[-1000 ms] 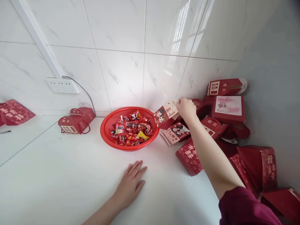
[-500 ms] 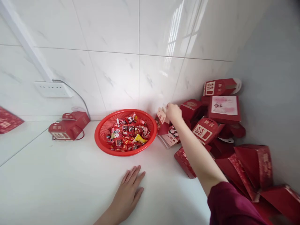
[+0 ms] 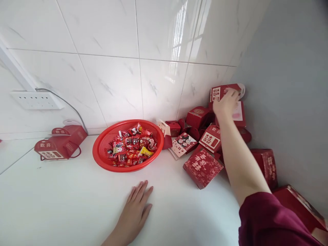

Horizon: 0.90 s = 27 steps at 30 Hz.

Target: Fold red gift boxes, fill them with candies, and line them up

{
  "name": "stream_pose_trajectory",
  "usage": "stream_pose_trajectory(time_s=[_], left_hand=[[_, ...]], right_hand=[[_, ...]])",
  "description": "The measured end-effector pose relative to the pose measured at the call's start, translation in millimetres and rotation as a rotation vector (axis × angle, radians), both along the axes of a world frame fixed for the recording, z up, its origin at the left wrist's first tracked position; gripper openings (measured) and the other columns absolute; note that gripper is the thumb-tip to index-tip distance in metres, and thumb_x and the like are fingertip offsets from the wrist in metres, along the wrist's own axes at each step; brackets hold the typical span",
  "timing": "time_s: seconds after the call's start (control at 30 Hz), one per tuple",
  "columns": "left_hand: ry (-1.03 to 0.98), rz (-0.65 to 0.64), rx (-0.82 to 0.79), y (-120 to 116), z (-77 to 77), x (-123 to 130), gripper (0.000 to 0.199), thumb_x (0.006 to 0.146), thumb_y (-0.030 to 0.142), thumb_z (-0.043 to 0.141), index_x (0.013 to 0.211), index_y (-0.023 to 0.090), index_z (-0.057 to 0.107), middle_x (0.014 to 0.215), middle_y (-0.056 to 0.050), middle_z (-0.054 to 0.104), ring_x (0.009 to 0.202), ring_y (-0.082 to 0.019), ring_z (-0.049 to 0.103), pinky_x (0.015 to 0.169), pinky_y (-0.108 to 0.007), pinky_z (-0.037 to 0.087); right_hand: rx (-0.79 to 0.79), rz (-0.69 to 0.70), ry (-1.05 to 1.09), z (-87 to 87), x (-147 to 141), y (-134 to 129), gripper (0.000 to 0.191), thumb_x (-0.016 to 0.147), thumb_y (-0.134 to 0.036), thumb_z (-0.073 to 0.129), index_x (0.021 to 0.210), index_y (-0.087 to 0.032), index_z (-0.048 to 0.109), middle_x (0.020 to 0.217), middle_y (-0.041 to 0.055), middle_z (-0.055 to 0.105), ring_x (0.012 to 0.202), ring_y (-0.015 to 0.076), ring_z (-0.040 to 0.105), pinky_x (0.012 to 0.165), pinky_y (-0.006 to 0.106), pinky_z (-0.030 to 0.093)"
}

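Note:
My left hand (image 3: 133, 213) lies flat on the white table with its fingers stretched out, in front of a red plastic basket (image 3: 96, 153) that bears many wrapped candies (image 3: 130, 145). My right hand (image 3: 227, 104) is at the back right, over a red gift box (image 3: 216, 94) with a white label. Its fingers look apart and slightly blurred; whether they touch that box I cannot tell. Just below, partly covered by the hand and forearm, is another red box with a pink picture (image 3: 240, 111). A patterned red box (image 3: 203, 168) stands at the front of the pile.
Several more red boxes crowd the right side along the grey wall, including a labelled one (image 3: 210, 138). Beside the basket lies a box with cartoon figures (image 3: 184, 142). At left stands a handled red box (image 3: 61, 141), below a wall socket strip (image 3: 37, 100) with a cable.
My right hand has moved right and back, from beside the basket to the upper boxes. The view has turned slightly right. My left hand stays flat on the table.

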<state>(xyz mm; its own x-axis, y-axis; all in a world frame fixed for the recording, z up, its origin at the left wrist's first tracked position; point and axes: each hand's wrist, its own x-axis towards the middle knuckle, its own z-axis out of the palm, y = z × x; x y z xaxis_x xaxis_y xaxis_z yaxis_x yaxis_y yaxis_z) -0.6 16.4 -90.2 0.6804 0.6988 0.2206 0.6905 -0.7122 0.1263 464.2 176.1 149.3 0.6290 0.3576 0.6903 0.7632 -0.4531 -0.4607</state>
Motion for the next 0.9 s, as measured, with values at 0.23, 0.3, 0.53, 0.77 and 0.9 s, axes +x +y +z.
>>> stream_pose_trajectory(time_s=[0.23, 0.3, 0.53, 0.77, 0.9], left_hand=[[-0.03, 0.001, -0.061, -1, 1.9, 1, 0.054, 0.101, 0.032, 0.041, 0.153, 0.034, 0.03, 0.16, -0.002, 0.029, 0.145, -0.027, 0.034, 0.116, -0.051, 0.035], [-0.04, 0.004, -0.074, -2, 2.6, 1, 0.054, 0.101, 0.033, 0.041, 0.153, 0.034, 0.031, 0.16, -0.002, 0.029, 0.145, -0.027, 0.034, 0.116, -0.051, 0.034], [-0.084, 0.002, -0.101, -4, 2.4, 1, 0.052, 0.1, 0.032, 0.042, 0.152, 0.033, 0.034, 0.16, -0.004, 0.03, 0.146, -0.028, 0.032, 0.118, -0.052, 0.032], [-0.133, -0.02, -0.217, -4, 12.2, 3, 0.048, 0.1, 0.029, 0.043, 0.147, 0.03, 0.044, 0.159, -0.005, 0.032, 0.147, -0.028, 0.03, 0.119, -0.055, 0.027], [-0.299, -0.089, -0.439, 8, 35.1, -14, 0.036, 0.095, 0.019, 0.044, 0.122, 0.028, 0.067, 0.132, -0.004, 0.064, 0.124, -0.024, 0.058, 0.105, -0.042, 0.049]], right_hand=[[-0.024, 0.061, 0.047, 14.9, 54, 3, 0.032, 0.084, -0.021, 0.063, 0.112, -0.006, 0.063, 0.115, 0.025, 0.06, 0.099, 0.0221, 0.057, 0.077, 0.035, 0.037], [0.003, 0.105, 0.015, 13.1, 50, 5, 0.022, 0.086, -0.016, 0.058, 0.105, -0.008, 0.066, 0.11, 0.0207, 0.064, 0.096, 0.0196, 0.058, 0.079, 0.033, 0.037], [0.341, 0.283, -0.159, 27.4, -15, -23, 0.024, 0.1, -0.024, 0.04, 0.111, -0.013, 0.058, 0.104, 0.0143, 0.066, 0.083, 0.0156, 0.058, 0.077, 0.029, 0.043], [0.574, 0.989, -0.056, -0.3, -144, -133, 0.011, 0.089, -0.029, 0.066, 0.092, -0.019, 0.063, 0.077, 0.0004, 0.063, 0.061, 0.0127, 0.057, 0.056, 0.026, 0.046], [0.185, 1.421, -0.098, -31.5, -189, -175, 0.012, 0.09, -0.016, 0.062, 0.097, -0.024, 0.067, 0.088, 0.0035, 0.069, 0.081, 0.0173, 0.066, 0.071, 0.031, 0.054]])
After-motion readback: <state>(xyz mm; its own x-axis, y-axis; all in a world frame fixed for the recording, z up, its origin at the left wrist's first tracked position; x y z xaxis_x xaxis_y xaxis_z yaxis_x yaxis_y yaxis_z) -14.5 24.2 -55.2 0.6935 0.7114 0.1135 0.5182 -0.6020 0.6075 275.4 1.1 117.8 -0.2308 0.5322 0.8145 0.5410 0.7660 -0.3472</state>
